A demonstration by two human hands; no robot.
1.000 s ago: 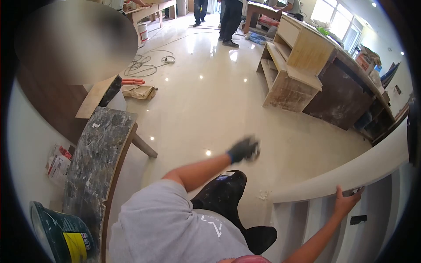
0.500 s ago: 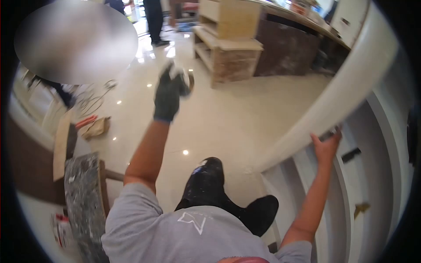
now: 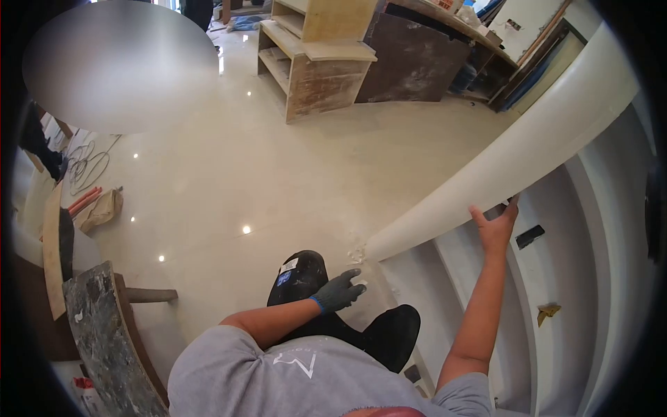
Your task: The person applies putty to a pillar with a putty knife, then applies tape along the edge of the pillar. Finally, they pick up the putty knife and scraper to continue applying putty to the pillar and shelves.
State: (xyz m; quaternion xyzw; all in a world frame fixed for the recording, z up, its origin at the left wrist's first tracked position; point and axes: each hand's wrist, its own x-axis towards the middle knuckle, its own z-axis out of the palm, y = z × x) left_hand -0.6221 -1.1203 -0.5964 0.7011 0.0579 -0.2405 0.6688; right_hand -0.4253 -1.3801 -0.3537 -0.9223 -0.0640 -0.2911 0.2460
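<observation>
My left hand [image 3: 339, 290] wears a dark grey glove with a blue cuff and hovers by my knee. Its fingers point right, slightly apart; a small pale spot shows by the fingertips, too small to name. Bare, my right hand [image 3: 495, 226] reaches to the inner side of a smooth white curved column [image 3: 486, 177]. Thumb and fingers bend around a dark, partly hidden piece [image 3: 497, 210] that I cannot identify. Below and right of that hand run the curved white shelf-like ribs [image 3: 517, 278] of the same structure.
White crumbs [image 3: 357, 254] lie at the column's foot. A paint-spattered board on a bench [image 3: 97, 333] stands left, near a brown bag [image 3: 101, 210] and coiled cable [image 3: 89, 167]. Wooden shelving [image 3: 323, 87] and a brown counter [image 3: 410, 62] stand ahead. Another person's leg [image 3: 43, 146] shows left.
My left hand has come down and back from its raised, outstretched position to near my knee. My right hand stays at the column. The view has shifted right.
</observation>
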